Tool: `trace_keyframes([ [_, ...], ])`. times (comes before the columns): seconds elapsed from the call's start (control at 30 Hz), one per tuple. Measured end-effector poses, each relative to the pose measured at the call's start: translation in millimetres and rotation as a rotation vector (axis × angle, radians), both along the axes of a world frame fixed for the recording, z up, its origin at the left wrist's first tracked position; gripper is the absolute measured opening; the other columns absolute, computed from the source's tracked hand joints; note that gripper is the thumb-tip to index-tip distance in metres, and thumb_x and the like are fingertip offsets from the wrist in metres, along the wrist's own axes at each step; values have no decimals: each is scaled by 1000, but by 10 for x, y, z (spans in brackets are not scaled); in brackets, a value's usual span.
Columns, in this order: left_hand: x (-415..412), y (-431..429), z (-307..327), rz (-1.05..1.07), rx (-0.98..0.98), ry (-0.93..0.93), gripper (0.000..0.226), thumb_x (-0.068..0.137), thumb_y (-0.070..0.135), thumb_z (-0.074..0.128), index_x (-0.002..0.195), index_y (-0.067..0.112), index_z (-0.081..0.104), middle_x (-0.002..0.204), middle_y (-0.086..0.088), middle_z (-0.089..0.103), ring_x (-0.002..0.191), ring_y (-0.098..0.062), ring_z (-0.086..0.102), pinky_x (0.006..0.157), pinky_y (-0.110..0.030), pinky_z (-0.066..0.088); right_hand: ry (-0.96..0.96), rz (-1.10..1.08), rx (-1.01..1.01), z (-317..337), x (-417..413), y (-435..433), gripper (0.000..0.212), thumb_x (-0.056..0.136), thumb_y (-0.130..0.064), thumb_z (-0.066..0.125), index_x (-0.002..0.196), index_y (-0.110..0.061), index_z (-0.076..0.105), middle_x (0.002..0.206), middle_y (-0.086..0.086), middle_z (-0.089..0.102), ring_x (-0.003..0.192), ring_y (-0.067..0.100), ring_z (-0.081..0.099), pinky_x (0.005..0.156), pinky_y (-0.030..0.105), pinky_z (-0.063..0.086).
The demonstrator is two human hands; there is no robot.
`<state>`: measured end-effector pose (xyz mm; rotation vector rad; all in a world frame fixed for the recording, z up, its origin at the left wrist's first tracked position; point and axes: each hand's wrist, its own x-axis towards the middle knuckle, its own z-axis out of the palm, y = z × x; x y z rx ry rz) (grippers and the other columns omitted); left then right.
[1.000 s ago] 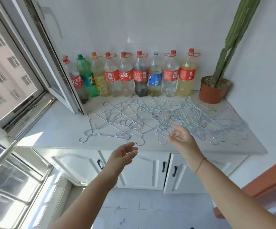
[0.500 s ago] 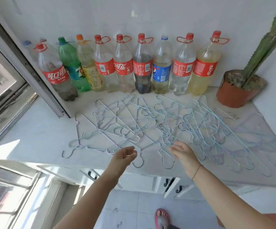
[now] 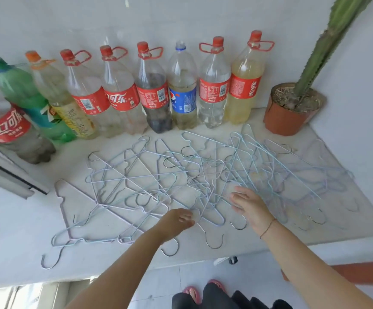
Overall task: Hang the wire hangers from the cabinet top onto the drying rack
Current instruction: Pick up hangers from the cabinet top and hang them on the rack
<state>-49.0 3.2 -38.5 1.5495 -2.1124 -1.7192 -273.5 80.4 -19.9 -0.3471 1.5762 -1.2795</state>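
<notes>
Hangers (image 3: 203, 172) lie tangled on the white tabletop (image 3: 20, 219). The right grip (image 3: 248, 206) rests spread open on them; the left grip (image 3: 176, 221) curls at their near edge — holding a wire or not, I cannot tell. Bottles (image 3: 152, 97) and a potted cactus (image 3: 288, 119) line the wall.

White wall (image 3: 47, 23), pale tiled floor (image 3: 181, 278); window frame (image 3: 7, 177) at left

Bright daylight washes the white bench (image 3: 14, 219) and wall (image 3: 181, 16) nearly flat, leaving only faint shadows under the hangers (image 3: 136, 178). Wide-angle distortion tilts the bottles (image 3: 123, 94) outward toward the edges, and fine detail looks soft.
</notes>
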Motion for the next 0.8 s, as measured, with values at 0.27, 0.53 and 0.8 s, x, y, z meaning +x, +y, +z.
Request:
trace_keyframes([
  [0.27,-90,-217,162,-100,183,30,27,87,14,63,114,13,62,100,-3,67,74,-9,62,64,-9,46,26,-172,-5,24,-333,56,30,86,-6,59,115,-10,51,98,5,59,89,17,56,79,28,46],
  [0.53,-150,-500,757,34,127,245,23,84,-1,62,103,11,67,81,-1,64,61,-3,57,60,-11,44,405,-251,89,162,-1070,-252,8,74,-15,60,69,-14,53,61,5,41,58,20,37,53,24,29],
  [0.8,-565,-753,1113,262,112,464,9,86,3,60,82,10,65,94,12,70,60,-3,58,67,-20,43,741,-59,307,32,-1479,-394,21,78,-9,57,87,7,66,96,26,66,95,37,61,71,31,42],
])
